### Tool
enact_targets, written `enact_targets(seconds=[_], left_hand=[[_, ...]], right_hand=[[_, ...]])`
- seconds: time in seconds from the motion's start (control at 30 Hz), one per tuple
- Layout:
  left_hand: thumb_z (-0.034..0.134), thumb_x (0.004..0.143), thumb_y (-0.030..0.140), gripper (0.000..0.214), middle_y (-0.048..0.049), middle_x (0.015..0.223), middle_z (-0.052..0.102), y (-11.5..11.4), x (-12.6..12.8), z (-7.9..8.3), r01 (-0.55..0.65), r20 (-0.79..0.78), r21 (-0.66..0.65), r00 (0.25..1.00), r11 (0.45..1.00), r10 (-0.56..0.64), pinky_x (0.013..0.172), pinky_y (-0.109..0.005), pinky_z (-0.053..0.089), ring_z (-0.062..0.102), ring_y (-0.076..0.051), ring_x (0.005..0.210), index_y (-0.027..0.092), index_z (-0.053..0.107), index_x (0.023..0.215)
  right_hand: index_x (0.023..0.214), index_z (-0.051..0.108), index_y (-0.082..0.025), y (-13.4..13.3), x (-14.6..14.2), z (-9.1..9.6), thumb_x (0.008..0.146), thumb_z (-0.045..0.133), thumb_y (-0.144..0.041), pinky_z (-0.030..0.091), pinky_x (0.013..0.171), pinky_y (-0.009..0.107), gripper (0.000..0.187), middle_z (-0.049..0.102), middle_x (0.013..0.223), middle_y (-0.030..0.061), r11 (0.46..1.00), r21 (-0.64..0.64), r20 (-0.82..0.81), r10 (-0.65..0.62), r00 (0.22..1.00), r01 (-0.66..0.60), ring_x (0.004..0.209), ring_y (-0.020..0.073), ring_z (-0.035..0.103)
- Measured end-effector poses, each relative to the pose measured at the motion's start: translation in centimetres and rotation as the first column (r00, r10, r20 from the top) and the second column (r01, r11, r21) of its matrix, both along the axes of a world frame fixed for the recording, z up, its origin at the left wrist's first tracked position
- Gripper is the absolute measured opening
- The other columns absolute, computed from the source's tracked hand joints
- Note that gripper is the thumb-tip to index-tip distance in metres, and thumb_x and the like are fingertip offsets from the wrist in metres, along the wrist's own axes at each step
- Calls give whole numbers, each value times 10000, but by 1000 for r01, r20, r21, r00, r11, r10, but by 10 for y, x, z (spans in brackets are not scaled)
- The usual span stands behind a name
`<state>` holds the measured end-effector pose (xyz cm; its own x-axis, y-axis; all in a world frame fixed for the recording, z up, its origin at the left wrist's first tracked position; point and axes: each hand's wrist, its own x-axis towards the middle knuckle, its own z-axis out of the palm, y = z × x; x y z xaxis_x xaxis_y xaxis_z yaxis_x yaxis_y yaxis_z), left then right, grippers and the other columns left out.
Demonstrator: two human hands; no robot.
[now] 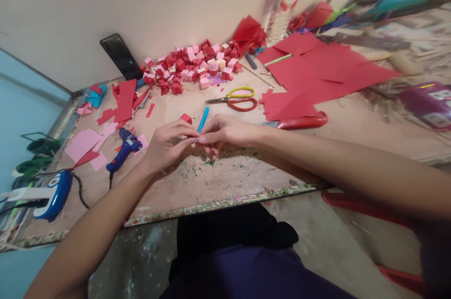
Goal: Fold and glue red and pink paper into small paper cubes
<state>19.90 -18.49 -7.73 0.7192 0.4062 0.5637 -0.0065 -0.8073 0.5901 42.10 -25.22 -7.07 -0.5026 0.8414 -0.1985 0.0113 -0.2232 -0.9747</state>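
Head view, indoor light of mod. brightness; source out of frame. The wall point(207, 3) facing you is warm beige near ctr., greyer toward upper L; the panel point(21, 130) at far L reads cool blue. A soft shadow lies on the worktop point(225, 179) under your R forearm point(317, 153). Detail is fair, slightly soft, around your L hand point(172, 141) and R hand point(227, 131); blurred at the bottle point(282, 8), smeared approx. sideways at the wood strips point(419, 31), far R. Wide-angle stretch toward edges.

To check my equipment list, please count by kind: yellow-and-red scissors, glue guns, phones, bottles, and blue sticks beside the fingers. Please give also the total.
Yellow-and-red scissors: 1
Glue gun: 1
Phone: 1
Bottle: 1
Blue stick: 1
Total: 5
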Motion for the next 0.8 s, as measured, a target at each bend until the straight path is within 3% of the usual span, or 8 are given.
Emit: enact_targets(seconds=[0.3, 0.6, 0.8], left_hand=[[780, 945, 237, 63, -58, 959, 807, 2, -2, 1, 21, -15, -9, 1000, 1000, -21, 789, -294, 607, 742, -166, 853, 229, 834, 976], [756, 967, 248, 92, -55, 966, 809, 5, -1, -4, 26, -10, -27, 1000, 999, -26, 788, -304, 602, 740, -166, 854, 243, 838, 1008], [768, 947, 215, 131, -64, 1006, 803, 4, -1, -5, 22, -28, -42, 999, 999, -23, 818, -312, 603, 747, -172, 897, 235, 834, 1059]], right_hand=[[737, 707, -135, -3, -1, 2, 931, 750, -424, 577, 604, 278, 351, 630, 605, -6, 993, 110, 27, 30, 999, -33, 550, 115, 580], [777, 742, -130, -4, -5, -2, 899, 766, -331, 525, 558, 264, 236, 628, 614, -8, 995, 71, 8, -68, 998, 67, 540, 108, 533], [807, 744, -125, -1, -2, -2, 854, 829, -423, 566, 594, 286, 314, 635, 638, -8, 999, 0, 3, -32, 999, 32, 540, 107, 557]])
